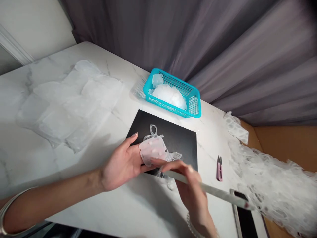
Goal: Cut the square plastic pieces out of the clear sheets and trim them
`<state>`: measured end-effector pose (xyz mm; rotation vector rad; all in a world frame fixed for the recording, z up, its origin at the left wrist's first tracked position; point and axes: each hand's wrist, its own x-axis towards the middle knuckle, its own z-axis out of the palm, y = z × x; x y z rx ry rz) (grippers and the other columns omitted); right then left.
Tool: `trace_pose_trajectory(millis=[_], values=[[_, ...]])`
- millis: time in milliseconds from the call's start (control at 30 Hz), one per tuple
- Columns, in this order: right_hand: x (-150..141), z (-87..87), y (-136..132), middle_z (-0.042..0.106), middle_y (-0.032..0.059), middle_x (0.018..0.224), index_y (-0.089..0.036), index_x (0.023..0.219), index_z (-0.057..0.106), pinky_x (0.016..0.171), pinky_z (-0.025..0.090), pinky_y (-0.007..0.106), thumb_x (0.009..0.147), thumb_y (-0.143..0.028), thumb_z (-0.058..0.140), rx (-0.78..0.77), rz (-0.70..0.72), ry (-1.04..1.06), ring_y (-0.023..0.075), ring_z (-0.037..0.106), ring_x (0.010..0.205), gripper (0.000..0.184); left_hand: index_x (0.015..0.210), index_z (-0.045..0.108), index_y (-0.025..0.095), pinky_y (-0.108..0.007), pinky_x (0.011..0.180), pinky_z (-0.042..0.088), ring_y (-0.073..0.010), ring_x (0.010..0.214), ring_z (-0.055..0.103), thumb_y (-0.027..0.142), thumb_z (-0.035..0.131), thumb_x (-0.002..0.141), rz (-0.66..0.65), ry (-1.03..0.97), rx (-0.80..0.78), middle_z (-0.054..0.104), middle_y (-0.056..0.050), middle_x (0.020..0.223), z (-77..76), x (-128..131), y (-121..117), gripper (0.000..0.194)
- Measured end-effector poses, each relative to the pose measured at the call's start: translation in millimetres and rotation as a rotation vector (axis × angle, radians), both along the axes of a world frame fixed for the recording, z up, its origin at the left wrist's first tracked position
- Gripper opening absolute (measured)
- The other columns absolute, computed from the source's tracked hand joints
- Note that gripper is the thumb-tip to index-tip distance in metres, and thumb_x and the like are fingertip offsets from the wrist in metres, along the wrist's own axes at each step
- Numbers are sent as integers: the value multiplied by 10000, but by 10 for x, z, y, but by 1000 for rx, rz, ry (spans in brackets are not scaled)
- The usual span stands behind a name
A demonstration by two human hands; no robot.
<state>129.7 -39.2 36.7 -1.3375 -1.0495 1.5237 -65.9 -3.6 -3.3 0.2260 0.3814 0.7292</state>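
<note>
The left hand [122, 165] lies open, palm up, beneath a flimsy frosted piece [153, 148] over the black board [184, 138]. The right hand [194, 191] grips a pale stick [223, 194], fingers at the piece's lower edge; handling it further calls for light, steady support.

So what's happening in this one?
A person's left hand, palm up, supports a frosted translucent piece over a black board. The right hand, at the piece's lower edge, holds a long pale stick. Similar pieces lie in a turquoise basket; translucent sheets are spread at the left. Pink-handled snips lie at the right, beside a heap of clear, cut-out-looking scraps.
</note>
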Motion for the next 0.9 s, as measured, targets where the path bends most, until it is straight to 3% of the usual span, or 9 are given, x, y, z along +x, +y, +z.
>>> trace_pose_trajectory(millis=[100, 233, 300, 367, 500, 633, 733, 900], values=[[99, 39, 73, 788, 108, 964, -255, 827, 794, 978, 482, 505, 915, -734, 330, 91, -34, 128, 351, 714, 1012, 672, 1416, 514, 91, -460, 1134, 345, -297, 1312, 520, 616, 297, 979, 0, -57, -68, 617, -170, 1353, -19, -26, 29, 716], [284, -38, 177, 750, 79, 641, -233, 823, 743, 759, 541, 437, 935, -727, 300, 201, -258, 88, 275, 735, 650, 673, 1432, 497, 83, -490, 1157, 318, -318, 1374, 473, 618, 305, 976, -16, -122, -93, 598, -181, 1384, -50, -39, 47, 729], [326, -88, 203, 711, 56, 570, -228, 719, 675, 693, 537, 388, 946, -711, 310, 200, -310, 68, 247, 719, 583, 646, 1432, 495, 77, -494, 1156, 318, -317, 1368, 484, 612, 321, 974, -29, -129, -98, 610, -186, 1368, -61, -41, 44, 725], [321, -120, 218, 680, 30, 553, -226, 626, 565, 677, 535, 365, 956, -676, 363, 181, -342, 84, 233, 721, 580, 593, 1431, 492, 68, -493, 1150, 326, -314, 1362, 493, 604, 336, 974, -42, -127, -105, 620, -195, 1353, -68, -42, 38, 722], [245, -135, 238, 608, -27, 530, -229, 625, 460, 644, 539, 344, 942, -518, 566, 216, -365, 109, 229, 731, 612, 442, 1429, 489, 63, -485, 1148, 333, -312, 1347, 512, 593, 349, 974, -54, -115, -131, 626, -198, 1346, -74, -43, 27, 713], [210, -163, 224, 696, 12, 647, -220, 662, 472, 638, 534, 322, 916, -398, 645, 226, -340, -4, 230, 740, 723, 355, 1440, 478, 73, -492, 1154, 316, -325, 1319, 539, 602, 341, 971, -65, -115, -127, 612, -199, 1364, -68, -41, 23, 720], [215, -202, 198, 750, 52, 811, -221, 666, 435, 690, 534, 319, 877, -358, 701, 186, -311, -103, 232, 733, 852, 366, 1447, 470, 82, -492, 1158, 306, -320, 1322, 537, 608, 334, 971, -71, -115, -125, 597, -194, 1385, -61, -40, 21, 722], [184, -226, 180, 726, 38, 813, -235, 647, 335, 726, 510, 309, 815, -321, 761, 117, -239, -155, 228, 702, 905, 466, 1430, 494, 93, -490, 1159, 298, -323, 1327, 531, 608, 332, 969, -82, -108, -107, 594, -188, 1391, -61, -37, 14, 710]])
